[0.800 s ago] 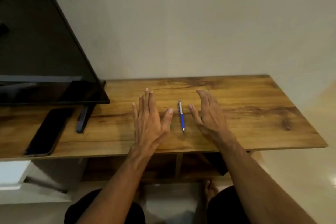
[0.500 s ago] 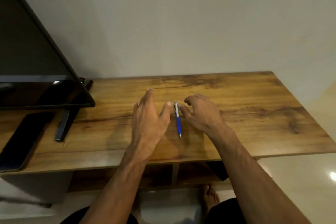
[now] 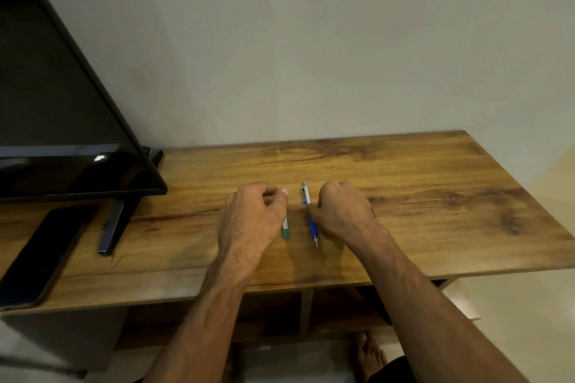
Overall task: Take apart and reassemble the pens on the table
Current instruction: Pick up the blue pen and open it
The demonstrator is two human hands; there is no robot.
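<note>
A blue and white pen lies on the wooden table, tip pointing toward me. My right hand is curled beside it on the right, and its thumb lies across the pen's middle. A green and white pen lies just left of the blue one. Only its near end shows from under my left hand. That hand is curled over the pen with the thumb tip stretched toward the blue pen. Both pens look whole.
A black television stands at the left on a dark foot. A black phone lies flat near the table's front left edge. Open shelves sit under the tabletop, and bare feet show on the floor below.
Both hands went from flat and spread to curled fists. The left closed over the green pen and the right thumb came onto the blue pen. The camera tilted upward.
</note>
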